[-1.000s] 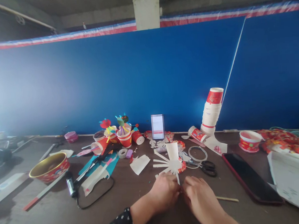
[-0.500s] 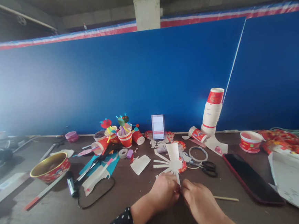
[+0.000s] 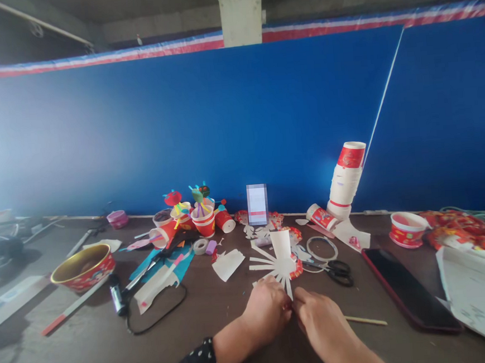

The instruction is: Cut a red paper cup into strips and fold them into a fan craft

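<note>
A white paper piece (image 3: 282, 264) cut into strips fans out from a round centre, one wide strip pointing away from me. My left hand (image 3: 267, 303) is closed on its near side, fingers curled and partly hidden. Close beside it, my right hand (image 3: 320, 316) has its fingers pinched at the end of a near strip. A wooden stick (image 3: 366, 321) lies on the table to the right of my right hand. Black-handled scissors (image 3: 339, 273) rest beyond that hand, beside a roll of clear tape (image 3: 322, 249).
A dark phone (image 3: 411, 291) lies on the right. A leaning stack of paper cups (image 3: 343, 184) stands at the back. On the left are a gold-rimmed red bowl (image 3: 82, 268), a glue gun (image 3: 118, 296) with its cord and decorated cups (image 3: 204, 223).
Both hands stay at the paper piece with almost the same grip. The whole view has shifted very slightly.
</note>
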Tool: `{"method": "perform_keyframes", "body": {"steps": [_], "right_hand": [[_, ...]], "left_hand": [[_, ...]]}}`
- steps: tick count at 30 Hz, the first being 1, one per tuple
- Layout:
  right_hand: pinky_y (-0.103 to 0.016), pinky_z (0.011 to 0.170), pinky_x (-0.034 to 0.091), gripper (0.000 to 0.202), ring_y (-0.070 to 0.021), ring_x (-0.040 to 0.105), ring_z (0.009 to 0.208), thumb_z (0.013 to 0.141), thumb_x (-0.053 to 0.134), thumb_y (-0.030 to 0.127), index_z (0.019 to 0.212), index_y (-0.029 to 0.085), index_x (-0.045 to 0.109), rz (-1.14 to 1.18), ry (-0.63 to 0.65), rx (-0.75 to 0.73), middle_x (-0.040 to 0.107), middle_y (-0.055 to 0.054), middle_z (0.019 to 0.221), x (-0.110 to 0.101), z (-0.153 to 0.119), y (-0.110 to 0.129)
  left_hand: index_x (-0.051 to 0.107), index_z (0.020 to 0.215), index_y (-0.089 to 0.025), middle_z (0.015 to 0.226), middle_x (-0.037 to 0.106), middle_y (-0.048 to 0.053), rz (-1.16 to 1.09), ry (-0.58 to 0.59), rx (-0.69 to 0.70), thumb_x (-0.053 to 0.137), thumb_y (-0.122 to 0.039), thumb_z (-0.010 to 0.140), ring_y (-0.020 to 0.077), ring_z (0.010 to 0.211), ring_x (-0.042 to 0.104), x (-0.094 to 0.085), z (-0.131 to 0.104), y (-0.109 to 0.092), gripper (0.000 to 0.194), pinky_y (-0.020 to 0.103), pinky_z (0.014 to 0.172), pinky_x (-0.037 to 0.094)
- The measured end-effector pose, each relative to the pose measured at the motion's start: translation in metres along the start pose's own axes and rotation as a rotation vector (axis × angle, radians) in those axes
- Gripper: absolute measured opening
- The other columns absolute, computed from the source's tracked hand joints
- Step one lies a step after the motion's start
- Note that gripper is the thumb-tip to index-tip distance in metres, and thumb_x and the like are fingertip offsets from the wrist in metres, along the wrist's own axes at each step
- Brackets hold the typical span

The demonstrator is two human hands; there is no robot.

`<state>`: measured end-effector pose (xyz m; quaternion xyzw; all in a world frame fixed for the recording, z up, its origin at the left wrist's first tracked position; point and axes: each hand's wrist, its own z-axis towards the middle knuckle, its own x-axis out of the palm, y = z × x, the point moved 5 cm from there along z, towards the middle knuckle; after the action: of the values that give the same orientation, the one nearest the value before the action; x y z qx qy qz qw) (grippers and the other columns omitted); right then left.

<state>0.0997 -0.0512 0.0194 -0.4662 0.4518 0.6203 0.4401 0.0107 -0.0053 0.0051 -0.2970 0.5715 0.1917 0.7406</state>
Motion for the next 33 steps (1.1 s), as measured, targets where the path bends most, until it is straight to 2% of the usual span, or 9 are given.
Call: {"method": "perform_keyframes", "body": {"steps": [4,8,12,16,20,24,29,33], "right_hand": [[-0.022,0.054,0.033,0.026,-0.0130,0.060,0.063,0.080,0.039,0.003,0.072,0.018,0.060,0.014,0.051,0.041,0.065,-0.003,0.068,0.001,0.000,-0.002],[-0.024,0.060,0.035,0.024,-0.0153,0.063,0.072,0.082,0.040,0.007,0.074,0.017,0.061,0.042,0.091,0.059,0.067,-0.005,0.078,0.006,0.001,-0.005],[-0.024,0.059,0.035,0.025,-0.0152,0.062,0.071,0.084,0.040,0.010,0.073,0.017,0.062,0.061,0.069,0.057,0.065,-0.004,0.076,0.005,0.000,-0.010],[-0.022,0.061,0.035,0.028,-0.0125,0.061,0.071,0.084,0.040,0.011,0.073,0.020,0.064,0.144,0.025,0.022,0.063,-0.002,0.080,-0.007,-0.005,-0.016],[-0.022,0.061,0.036,0.028,-0.0119,0.060,0.070,0.083,0.041,0.008,0.075,0.020,0.065,0.108,0.028,0.035,0.063,-0.001,0.082,-0.013,-0.009,-0.015],[-0.023,0.066,0.037,0.030,-0.0153,0.058,0.079,0.082,0.043,0.004,0.077,0.020,0.067,-0.026,0.069,-0.036,0.065,-0.003,0.085,-0.004,-0.011,-0.001],[-0.024,0.067,0.038,0.030,-0.0161,0.057,0.080,0.084,0.042,0.001,0.081,0.019,0.066,-0.102,-0.004,-0.071,0.065,-0.004,0.087,0.005,-0.015,0.005],[-0.024,0.064,0.037,0.031,-0.0152,0.057,0.075,0.082,0.042,-0.001,0.081,0.019,0.066,-0.106,-0.021,-0.064,0.064,-0.003,0.084,0.005,-0.015,0.003]], "left_hand": [[0.068,0.068,-0.017,0.073,0.066,0.003,-0.039,-0.004,0.051,0.059,-0.015,0.070,0.0182,0.077,0.055,0.001,0.000,0.001,0.010,0.029,0.074,0.041],[0.069,0.072,-0.020,0.076,0.066,0.001,-0.131,-0.026,0.041,0.058,-0.012,0.071,0.0168,0.078,0.054,0.002,-0.001,0.007,0.014,0.028,0.075,0.041],[0.068,0.070,-0.019,0.077,0.066,0.003,-0.146,-0.071,0.057,0.057,-0.012,0.071,0.0178,0.080,0.054,0.001,-0.002,0.005,0.013,0.029,0.076,0.041],[0.066,0.066,-0.018,0.075,0.064,0.003,-0.150,-0.103,0.063,0.058,-0.014,0.072,0.0187,0.079,0.053,-0.002,-0.003,0.002,0.011,0.030,0.073,0.040],[0.066,0.067,-0.017,0.075,0.063,0.004,-0.127,-0.076,0.074,0.057,-0.015,0.073,0.0190,0.080,0.053,-0.002,-0.002,0.001,0.011,0.030,0.072,0.040],[0.065,0.067,-0.018,0.076,0.061,0.005,-0.038,-0.029,0.036,0.054,-0.019,0.077,0.0202,0.082,0.052,-0.002,-0.002,0.000,0.014,0.030,0.070,0.040],[0.063,0.069,-0.017,0.078,0.060,0.006,0.069,0.021,0.000,0.052,-0.019,0.077,0.0214,0.083,0.051,-0.005,-0.003,-0.005,0.015,0.033,0.072,0.041],[0.063,0.068,-0.016,0.078,0.060,0.006,0.084,0.004,-0.014,0.050,-0.019,0.079,0.0215,0.083,0.050,-0.005,-0.005,-0.006,0.016,0.034,0.074,0.041]]}}
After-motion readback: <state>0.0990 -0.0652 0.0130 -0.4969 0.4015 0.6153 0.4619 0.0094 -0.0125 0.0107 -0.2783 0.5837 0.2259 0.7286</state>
